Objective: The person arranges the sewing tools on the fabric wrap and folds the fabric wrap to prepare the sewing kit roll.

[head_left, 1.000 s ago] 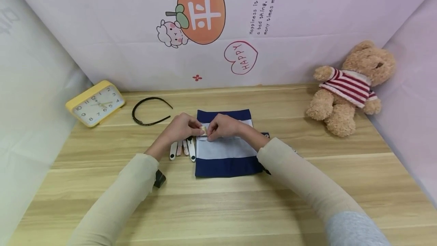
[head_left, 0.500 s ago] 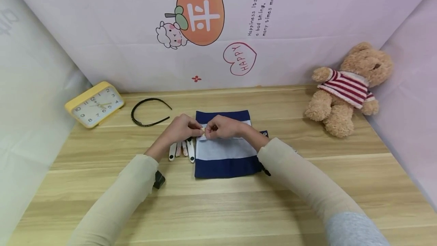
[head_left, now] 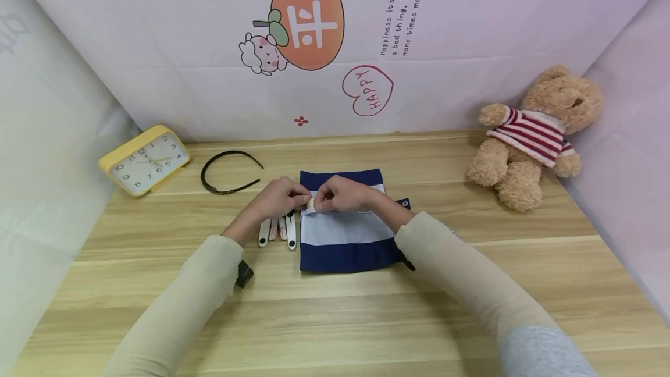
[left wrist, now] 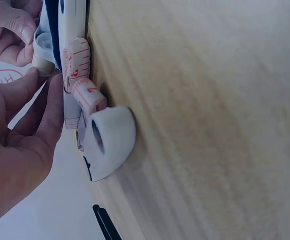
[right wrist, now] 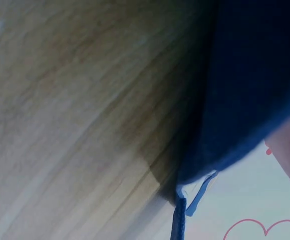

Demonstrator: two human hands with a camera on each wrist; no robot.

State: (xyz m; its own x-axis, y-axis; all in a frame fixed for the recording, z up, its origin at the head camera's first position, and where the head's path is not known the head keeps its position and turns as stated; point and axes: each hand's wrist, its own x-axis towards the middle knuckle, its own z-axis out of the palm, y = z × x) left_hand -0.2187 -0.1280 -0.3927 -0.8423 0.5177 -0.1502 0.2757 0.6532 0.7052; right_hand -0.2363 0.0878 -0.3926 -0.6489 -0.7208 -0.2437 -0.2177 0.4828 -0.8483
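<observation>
A navy and pale grey fabric pouch [head_left: 340,258] lies flat on the table, its grey middle crossed by a pocket edge. My left hand [head_left: 280,198] pinches a small beige cylindrical piece [left wrist: 43,66] between thumb and fingers at the pouch's left side. Right beside it, my right hand [head_left: 342,194] pinches the pocket edge, thumb and forefinger close to the beige piece. That piece is partly inside the fabric in the left wrist view. Navy cloth [right wrist: 249,75] fills much of the right wrist view, where only a bit of the hand shows.
Left of the pouch lie white slim tools [head_left: 263,234] with dark dots and strips with red markings [left wrist: 77,57]. A black headband [head_left: 209,173], a yellow clock [head_left: 149,159] and a dark object [head_left: 243,274] stand further left. A teddy bear [head_left: 539,132] sits back right.
The beige piece has sunk lower into the pocket edge between the hands. My right fingers have shifted slightly left, and the pocket edge bulges open more.
</observation>
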